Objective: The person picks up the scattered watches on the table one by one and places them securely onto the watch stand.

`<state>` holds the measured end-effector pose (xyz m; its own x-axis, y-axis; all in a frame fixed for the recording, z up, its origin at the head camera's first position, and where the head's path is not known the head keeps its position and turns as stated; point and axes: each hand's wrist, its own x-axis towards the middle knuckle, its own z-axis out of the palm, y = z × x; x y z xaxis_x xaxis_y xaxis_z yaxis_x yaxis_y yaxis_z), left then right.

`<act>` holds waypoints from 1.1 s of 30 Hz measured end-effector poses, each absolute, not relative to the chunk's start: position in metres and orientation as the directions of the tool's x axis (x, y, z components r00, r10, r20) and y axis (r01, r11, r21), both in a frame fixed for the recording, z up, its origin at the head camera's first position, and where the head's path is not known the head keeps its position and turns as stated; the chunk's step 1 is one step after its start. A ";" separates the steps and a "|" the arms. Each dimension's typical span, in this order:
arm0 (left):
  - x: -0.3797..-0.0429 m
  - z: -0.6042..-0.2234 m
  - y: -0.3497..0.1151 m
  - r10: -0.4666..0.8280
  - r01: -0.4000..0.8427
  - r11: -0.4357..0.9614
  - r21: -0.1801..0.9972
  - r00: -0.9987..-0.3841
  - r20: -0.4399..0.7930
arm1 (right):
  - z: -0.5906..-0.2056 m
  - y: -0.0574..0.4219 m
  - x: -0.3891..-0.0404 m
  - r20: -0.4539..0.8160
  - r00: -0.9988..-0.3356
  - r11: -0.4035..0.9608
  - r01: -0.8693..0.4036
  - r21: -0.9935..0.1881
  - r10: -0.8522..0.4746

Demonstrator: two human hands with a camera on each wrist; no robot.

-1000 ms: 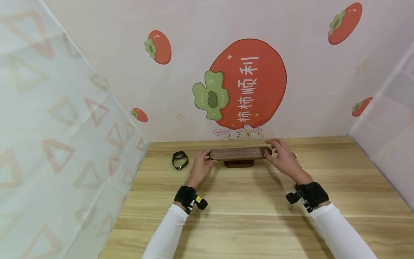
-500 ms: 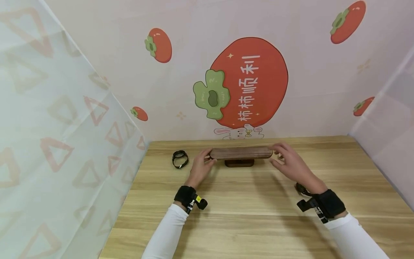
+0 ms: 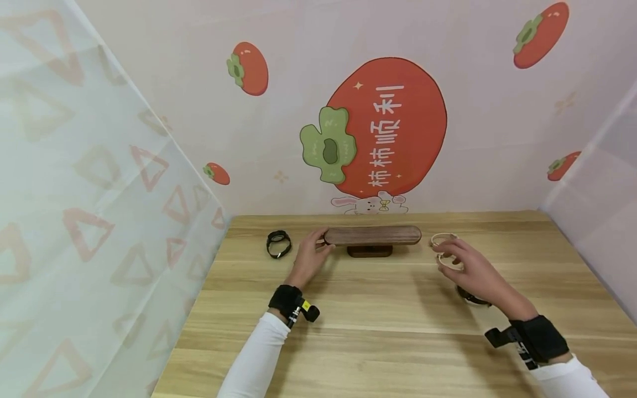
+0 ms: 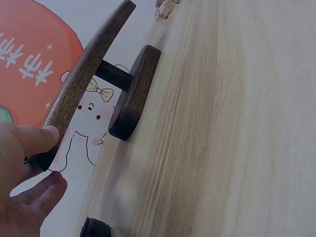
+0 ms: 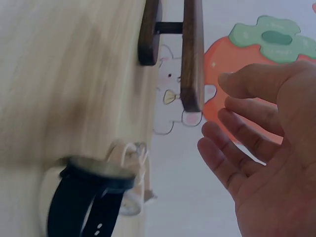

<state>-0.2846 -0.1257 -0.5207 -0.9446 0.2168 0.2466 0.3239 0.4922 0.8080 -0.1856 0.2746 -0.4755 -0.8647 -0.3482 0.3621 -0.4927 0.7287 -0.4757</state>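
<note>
A dark wooden T-shaped display stand [image 3: 373,236] stands near the back wall, its long rounded bar raised on a short post over a small base [image 4: 136,94]. My left hand [image 3: 309,258] holds the bar's left end, the thumb [image 4: 42,138] lying on it in the left wrist view. Right of the stand, my right hand [image 3: 473,271] hovers with loosely bent fingers and nothing in them. Below it in the right wrist view are a dark-strapped watch [image 5: 79,205] and a cream-strapped watch [image 5: 132,202]; in the head view the hand partly covers them.
A black digital watch [image 3: 277,237] lies on the wooden table [image 3: 358,331] left of my left hand. A wall printed with persimmons [image 3: 398,127] rises directly behind the table, and a patterned side wall [image 3: 99,232] borders its left edge.
My right hand has left the right end of the stand's bar and moved right, over the watches. The left hand has kept its place on the left end.
</note>
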 end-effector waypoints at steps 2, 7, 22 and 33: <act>-0.285 -0.521 -0.126 0.220 0.329 0.495 0.804 -0.943 0.250 | -0.479 0.280 -0.184 0.354 -0.869 0.735 -0.486 -0.473 -0.346; -0.285 -0.522 -0.126 0.216 0.320 0.495 0.808 -0.946 0.242 | -0.488 0.292 -0.179 0.379 -0.847 0.737 -0.519 -0.433 -0.374; -0.285 -0.524 -0.127 0.211 0.315 0.479 0.820 -0.947 0.240 | -0.507 0.317 -0.161 0.274 -0.893 0.791 -0.444 -0.421 -0.356; -0.286 -0.525 -0.129 0.224 0.317 0.456 0.831 -0.945 0.238 | -0.518 0.325 -0.155 0.186 -0.921 0.829 -0.390 -0.402 -0.343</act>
